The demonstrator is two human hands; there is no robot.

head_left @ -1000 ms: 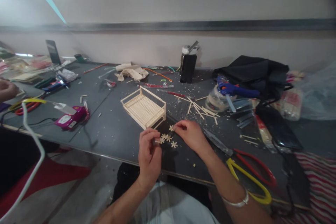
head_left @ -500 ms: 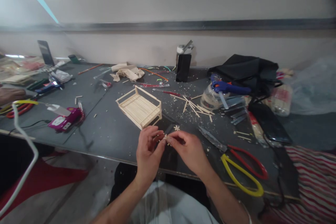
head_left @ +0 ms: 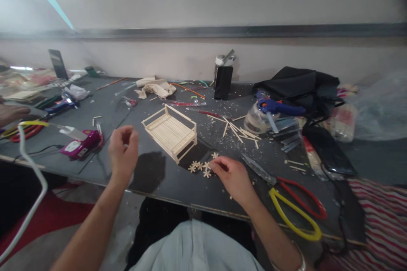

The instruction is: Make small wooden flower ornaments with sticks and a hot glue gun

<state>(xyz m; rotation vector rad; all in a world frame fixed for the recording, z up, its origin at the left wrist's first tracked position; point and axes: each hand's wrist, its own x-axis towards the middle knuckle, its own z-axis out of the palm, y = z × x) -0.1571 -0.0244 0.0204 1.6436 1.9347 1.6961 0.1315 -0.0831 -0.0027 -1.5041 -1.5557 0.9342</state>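
Loosely curled, my left hand (head_left: 123, 152) is raised over the table left of a small bed-like frame of thin wooden sticks (head_left: 171, 131). No object shows in its fingers. My right hand (head_left: 231, 174) pinches the edge of a small flower-shaped piece made of stick bits (head_left: 206, 165), low over the table. Several like pieces lie around it: one at the left (head_left: 192, 167), one beside it (head_left: 199, 165), one nearer me (head_left: 207, 173) and one behind (head_left: 215, 155). The frame stands just behind this group.
Large scissors (head_left: 280, 190) with red and yellow handles lie right of my right hand. Loose sticks (head_left: 237, 129) and crumbs are scattered behind. A blue glue gun (head_left: 280, 105) rests on a clear jar (head_left: 256, 120). A purple power strip (head_left: 81, 144) and another person's hand (head_left: 14, 114) are at left.
My left hand has left my right hand and moved left past the stick frame. My right hand stays near its place, and the flower-shaped pieces now show in full.
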